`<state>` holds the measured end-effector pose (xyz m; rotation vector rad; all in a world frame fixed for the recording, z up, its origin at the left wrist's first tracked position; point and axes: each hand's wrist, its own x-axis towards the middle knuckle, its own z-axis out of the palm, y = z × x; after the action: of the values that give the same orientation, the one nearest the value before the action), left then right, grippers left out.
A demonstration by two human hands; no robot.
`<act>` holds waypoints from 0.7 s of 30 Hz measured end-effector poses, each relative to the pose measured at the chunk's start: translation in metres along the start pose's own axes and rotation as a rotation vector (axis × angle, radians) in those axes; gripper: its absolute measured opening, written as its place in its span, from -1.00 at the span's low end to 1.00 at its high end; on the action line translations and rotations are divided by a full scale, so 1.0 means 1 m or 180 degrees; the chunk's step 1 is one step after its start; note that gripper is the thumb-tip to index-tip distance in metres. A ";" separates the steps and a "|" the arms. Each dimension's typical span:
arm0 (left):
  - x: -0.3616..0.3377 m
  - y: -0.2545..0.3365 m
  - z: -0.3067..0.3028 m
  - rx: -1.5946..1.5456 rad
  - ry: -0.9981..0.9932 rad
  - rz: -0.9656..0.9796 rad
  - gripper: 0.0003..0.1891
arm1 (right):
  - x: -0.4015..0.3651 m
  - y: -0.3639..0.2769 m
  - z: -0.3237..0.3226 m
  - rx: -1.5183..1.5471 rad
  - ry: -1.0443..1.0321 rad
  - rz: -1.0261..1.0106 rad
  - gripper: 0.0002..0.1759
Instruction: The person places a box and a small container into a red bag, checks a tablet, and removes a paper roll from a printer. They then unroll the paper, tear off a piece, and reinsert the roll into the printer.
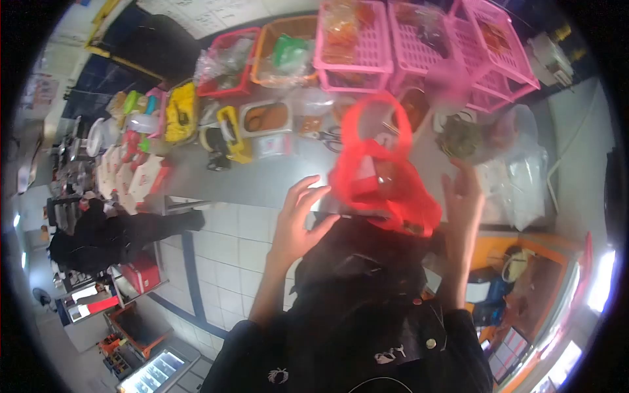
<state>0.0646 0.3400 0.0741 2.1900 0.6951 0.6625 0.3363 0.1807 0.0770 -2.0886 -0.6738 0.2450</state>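
One glossy red plastic bag [357, 187] lies at the near counter [255, 185] edge, its long axis running from about eleven to five o'clock, looped handles toward eleven. Two hands flank it: the left hand [300, 219], open and empty, at nine; the blurred right hand [464, 196], open, at three. One orange-brown plastic basket [263, 56] and one red plastic basket [203, 73] sit toward eleven.

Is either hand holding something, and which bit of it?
The left hand holds nothing; its fingers are spread beside the red bag. The right hand is too blurred to tell whether it holds anything.
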 end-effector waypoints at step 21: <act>-0.027 -0.213 -0.154 0.0257 -0.1641 -0.0242 -0.82 | 0.090 -0.207 0.228 0.0005 -0.1984 -0.1010 -0.69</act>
<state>-0.1107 0.5218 -0.0029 2.2602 0.5318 0.0184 0.2404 0.4833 0.1212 -1.8615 -1.3553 0.7268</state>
